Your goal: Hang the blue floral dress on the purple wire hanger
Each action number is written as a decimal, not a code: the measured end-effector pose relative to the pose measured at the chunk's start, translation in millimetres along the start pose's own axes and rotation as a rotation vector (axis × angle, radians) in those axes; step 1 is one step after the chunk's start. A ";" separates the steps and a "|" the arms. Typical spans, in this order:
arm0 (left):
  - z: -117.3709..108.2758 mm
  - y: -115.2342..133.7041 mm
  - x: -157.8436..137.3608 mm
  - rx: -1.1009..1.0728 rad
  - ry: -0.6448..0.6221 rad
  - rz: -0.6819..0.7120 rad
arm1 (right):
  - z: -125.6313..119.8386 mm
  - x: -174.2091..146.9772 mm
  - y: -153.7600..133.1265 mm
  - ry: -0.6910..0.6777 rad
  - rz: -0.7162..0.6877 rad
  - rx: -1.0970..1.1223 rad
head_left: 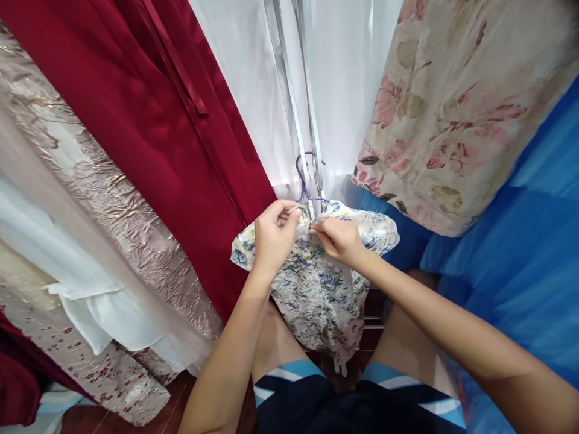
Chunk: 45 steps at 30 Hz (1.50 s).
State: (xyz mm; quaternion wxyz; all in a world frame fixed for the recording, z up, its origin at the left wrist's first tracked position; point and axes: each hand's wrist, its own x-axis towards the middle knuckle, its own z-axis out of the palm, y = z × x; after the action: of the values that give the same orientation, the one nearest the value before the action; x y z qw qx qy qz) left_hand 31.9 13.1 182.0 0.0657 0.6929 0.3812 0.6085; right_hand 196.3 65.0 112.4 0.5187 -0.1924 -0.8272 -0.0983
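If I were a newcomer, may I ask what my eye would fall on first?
Probably the red fabric hanging at upper left, then the bright blue cloth at right. At center, the left fingers and right fingers grip the top of a floral garment, below a purple hanger hook.

garment (323,283) on hanger (303,193), rails (291,90) beyond it, hanging clothes (194,150) at left, more hanging clothes (429,138) at right

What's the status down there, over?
Left fingers, right fingers: both pinching blue-flowered garment near its top. Purple hanger protruding above. Nothing seen blocking fingers.
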 end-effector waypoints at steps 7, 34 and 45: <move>-39.9 -37.0 17.0 -0.022 0.305 -0.032 | -13.2 -31.5 -7.2 -0.003 0.122 0.187; 18.6 -4.2 -125.3 -0.175 -0.384 -0.353 | -25.5 -105.3 -75.5 -0.522 0.597 0.746; 12.1 -31.5 -158.4 -0.578 -0.645 -0.643 | -130.3 -77.8 -41.5 -0.321 0.757 0.554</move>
State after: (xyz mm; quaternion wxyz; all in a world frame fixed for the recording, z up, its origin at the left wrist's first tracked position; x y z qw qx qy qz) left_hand 33.5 -56.7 35.8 0.5505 0.6465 0.3515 0.3942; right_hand 315.9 -36.6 101.9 0.4158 -0.3467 -0.7638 0.3515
